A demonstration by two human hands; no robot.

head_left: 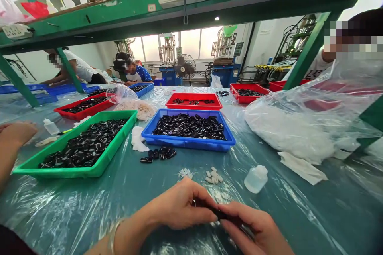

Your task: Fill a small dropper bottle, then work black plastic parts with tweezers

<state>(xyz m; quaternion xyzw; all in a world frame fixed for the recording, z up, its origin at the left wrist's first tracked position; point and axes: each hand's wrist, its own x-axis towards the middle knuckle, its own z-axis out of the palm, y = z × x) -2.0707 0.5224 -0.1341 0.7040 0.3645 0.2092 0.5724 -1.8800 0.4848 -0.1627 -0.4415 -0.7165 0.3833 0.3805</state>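
Observation:
My left hand (pixel 187 205) and my right hand (pixel 249 223) meet low in the middle of the head view. Between their fingertips they pinch a small black part (pixel 220 214), mostly hidden by the fingers. Just beyond my hands lie a heap of white cylindrical pieces (pixel 214 176) and a cluster of tiny white bits (pixel 186 173). Farther off is a loose group of black parts (pixel 158 153). A translucent plastic bottle (pixel 256 179) stands to the right of the white pieces.
A blue tray (pixel 191 143) and a green tray (pixel 74 172) hold many black parts; red trays (pixel 194 96) stand behind. A big clear bag (pixel 299 127) bulges at right. A green shelf beam (pixel 119 6) crosses overhead. At left is another person's hand (pixel 19 132).

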